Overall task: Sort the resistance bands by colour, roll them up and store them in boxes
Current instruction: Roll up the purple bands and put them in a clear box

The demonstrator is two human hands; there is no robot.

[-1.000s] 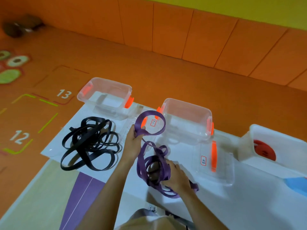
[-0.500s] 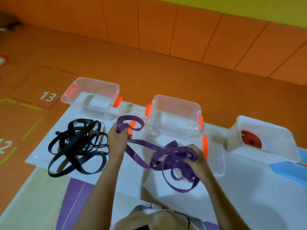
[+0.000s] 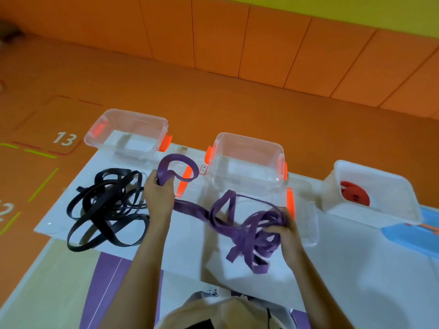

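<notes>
Orange flooring (image 3: 213, 103) surrounds a white sheet (image 3: 185, 252), where clear boxes (image 3: 248, 136) stand beyond the hands, lids off for filling. Black bands (image 3: 107, 205) lie heaped just outside the left hand (image 3: 159, 198), sorted apart. Purple bands (image 3: 249, 224) stretch between the hands. The left hand grips one loop's end and the right hand (image 3: 285, 231) clutches the tangle, probably to draw one band free.

The purple bands (image 3: 247, 230) look like matt, flat rubber — the black bands (image 3: 107, 207) slightly glossier. Both boxes (image 3: 247, 162) are clear, glossy plastic with orange clips; the white sheet (image 3: 190, 245) is smooth.
</notes>
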